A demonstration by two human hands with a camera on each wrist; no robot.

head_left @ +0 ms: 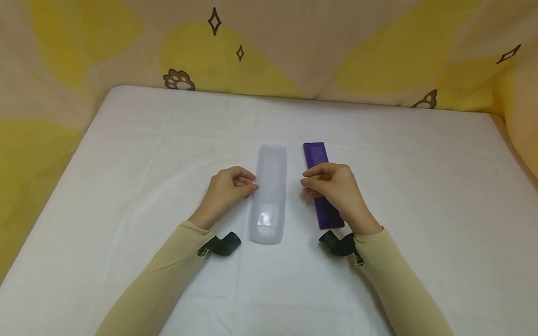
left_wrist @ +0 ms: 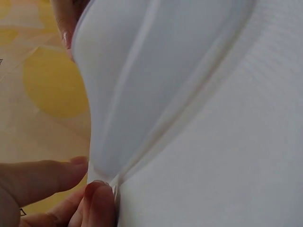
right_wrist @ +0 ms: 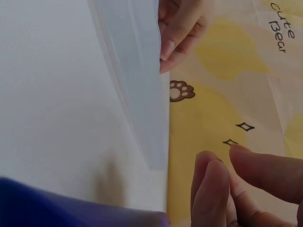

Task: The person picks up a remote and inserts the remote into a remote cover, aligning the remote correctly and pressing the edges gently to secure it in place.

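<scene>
Lying lengthwise at the centre of the frame on the white table (head_left: 131,138), the translucent sleeve (head_left: 270,192) ran its long axis from lower to upper frame, pale and frosted with rounded ends. At its left edge the left hand (head_left: 225,191) touched it with loosely curled fingertips. Just right of it, the right hand (head_left: 332,187), fingers curled, rested over the purple remote (head_left: 316,153), which lay almost parallel, tilted slightly leftward at its upper end.
</scene>
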